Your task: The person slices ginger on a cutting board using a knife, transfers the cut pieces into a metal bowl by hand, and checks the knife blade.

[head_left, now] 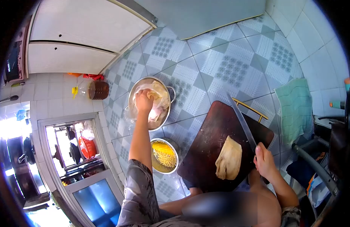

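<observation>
My right hand (264, 160) is closed around the handle of a long-bladed knife (244, 123), whose blade points away over the right side of a dark cutting board (199, 142). On the board lies a flat, pale, wrinkled slab of food (228, 158), its kind unclear. Far to the left, my left hand (144, 100) reaches into a metal pot (168, 113) holding a clear plastic bag (130, 113) and pale food pieces (160, 90). Its fingers are curled down among them; what they grip is hidden.
A smaller metal bowl (177, 160) with corn cobs (163, 147) and loose kernels stands left of the board. An oil jug (97, 90) is by the wall. A green mat (295, 109) lies on the tiled floor (232, 70) at right, near a metal frame (315, 166).
</observation>
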Action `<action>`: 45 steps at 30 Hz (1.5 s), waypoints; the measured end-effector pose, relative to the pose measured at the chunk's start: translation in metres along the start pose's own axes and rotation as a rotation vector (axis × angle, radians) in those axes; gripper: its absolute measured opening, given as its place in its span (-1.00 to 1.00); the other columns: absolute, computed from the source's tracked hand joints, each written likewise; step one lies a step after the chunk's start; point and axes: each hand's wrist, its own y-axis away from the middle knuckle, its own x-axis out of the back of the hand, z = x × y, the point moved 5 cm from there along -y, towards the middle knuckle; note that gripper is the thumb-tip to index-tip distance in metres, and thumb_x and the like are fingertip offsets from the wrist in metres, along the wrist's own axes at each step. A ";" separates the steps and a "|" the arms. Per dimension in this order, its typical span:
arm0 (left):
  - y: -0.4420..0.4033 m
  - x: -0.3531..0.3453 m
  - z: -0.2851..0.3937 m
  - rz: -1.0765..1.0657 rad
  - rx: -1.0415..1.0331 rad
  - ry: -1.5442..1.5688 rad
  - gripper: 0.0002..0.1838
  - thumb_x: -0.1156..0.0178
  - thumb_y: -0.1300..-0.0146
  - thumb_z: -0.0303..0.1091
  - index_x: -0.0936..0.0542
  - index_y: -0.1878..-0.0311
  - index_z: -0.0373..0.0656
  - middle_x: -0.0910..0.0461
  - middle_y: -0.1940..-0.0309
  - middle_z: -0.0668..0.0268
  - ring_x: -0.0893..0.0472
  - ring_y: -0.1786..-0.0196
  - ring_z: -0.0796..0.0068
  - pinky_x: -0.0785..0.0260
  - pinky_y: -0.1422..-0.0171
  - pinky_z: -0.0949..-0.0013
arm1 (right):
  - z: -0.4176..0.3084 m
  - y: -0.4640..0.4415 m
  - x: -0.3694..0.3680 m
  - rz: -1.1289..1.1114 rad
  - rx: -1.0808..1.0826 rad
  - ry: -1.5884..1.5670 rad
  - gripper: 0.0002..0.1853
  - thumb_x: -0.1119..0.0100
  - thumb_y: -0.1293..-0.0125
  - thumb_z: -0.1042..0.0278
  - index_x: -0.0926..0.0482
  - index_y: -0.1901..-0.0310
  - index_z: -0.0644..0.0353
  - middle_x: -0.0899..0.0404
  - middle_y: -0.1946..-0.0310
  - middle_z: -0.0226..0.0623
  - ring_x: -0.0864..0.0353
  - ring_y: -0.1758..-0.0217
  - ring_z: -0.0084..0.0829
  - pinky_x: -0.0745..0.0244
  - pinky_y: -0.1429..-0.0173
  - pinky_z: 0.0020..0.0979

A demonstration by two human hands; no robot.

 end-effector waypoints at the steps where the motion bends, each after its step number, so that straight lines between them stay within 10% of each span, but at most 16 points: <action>1: -0.003 -0.004 0.001 -0.004 0.000 0.005 -0.70 -0.30 0.01 -0.26 -0.65 0.18 -0.11 -0.55 0.04 0.09 -0.42 -0.15 -0.01 -0.30 -0.25 0.12 | 0.000 0.000 0.001 0.002 -0.005 0.003 -0.57 0.29 -0.51 -0.01 -0.33 0.33 0.21 -0.44 0.71 -0.16 -0.54 0.60 -0.11 -0.36 0.43 -0.15; 7: 0.000 -0.002 0.012 -0.055 -0.067 -0.227 -0.21 -0.42 0.15 -0.11 -0.44 -0.24 -0.10 -0.36 -0.22 -0.04 -0.23 -0.33 -0.09 -0.17 -0.39 0.07 | -0.002 0.004 0.004 -0.022 0.051 0.041 -0.56 0.29 -0.51 -0.01 -0.33 0.35 0.21 -0.42 0.73 -0.18 -0.53 0.60 -0.11 -0.35 0.46 -0.16; 17: 0.145 0.170 0.063 -0.245 -0.274 0.010 -0.51 -0.31 -0.06 -0.20 -0.58 -0.08 -0.18 -0.60 0.05 0.04 -0.50 -0.11 0.05 -0.33 -0.24 0.14 | -0.016 -0.008 0.005 -0.058 0.152 0.174 -0.55 0.28 -0.51 -0.04 -0.37 0.30 0.21 -0.38 0.73 -0.26 -0.43 0.71 -0.33 -0.33 0.56 -0.28; 23: 0.250 0.290 0.087 -0.133 -0.241 0.074 -0.51 -0.30 -0.10 -0.19 -0.56 -0.09 -0.21 -0.61 0.09 0.03 -0.51 -0.07 0.03 -0.37 -0.18 0.12 | -0.141 0.042 0.018 -0.194 0.283 -0.190 -0.55 0.30 -0.50 -0.13 -0.36 0.11 0.13 -0.27 0.73 -0.47 -0.25 0.81 -0.60 -0.27 0.73 -0.49; 31: 0.337 0.377 0.150 -0.021 -0.349 0.563 -0.38 -0.30 -0.14 -0.07 -0.49 -0.19 -0.28 -0.59 0.03 -0.08 -0.56 -0.12 0.07 -0.37 -0.21 0.22 | -0.302 0.212 0.004 -0.501 0.442 -0.326 -0.40 0.39 -0.42 -0.35 -0.37 0.18 0.10 -0.27 0.70 -0.46 -0.24 0.79 -0.57 -0.38 0.63 -0.39; 37: 0.367 0.404 0.178 0.036 -0.371 1.563 -0.35 -0.11 -0.38 -0.06 -0.25 -0.36 -0.33 -0.52 -0.09 0.12 -0.51 -0.13 0.40 -0.36 -0.21 0.35 | -0.297 0.268 -0.051 -0.915 0.416 -0.248 -0.35 0.53 -0.44 -0.34 -0.41 0.16 0.10 -0.26 0.70 -0.46 -0.24 0.79 -0.56 -0.41 0.56 -0.39; 45: 0.369 0.388 0.161 0.124 -0.197 1.748 -0.68 -0.27 -0.28 -0.30 -0.60 0.02 -0.36 -0.66 0.18 0.34 -0.58 0.12 0.64 -0.40 -0.05 0.49 | -0.256 0.259 -0.090 -1.054 0.344 -0.201 -0.28 0.52 -0.39 -0.43 -0.44 0.10 0.10 -0.27 0.70 -0.45 -0.30 0.76 -0.55 -0.43 0.52 -0.39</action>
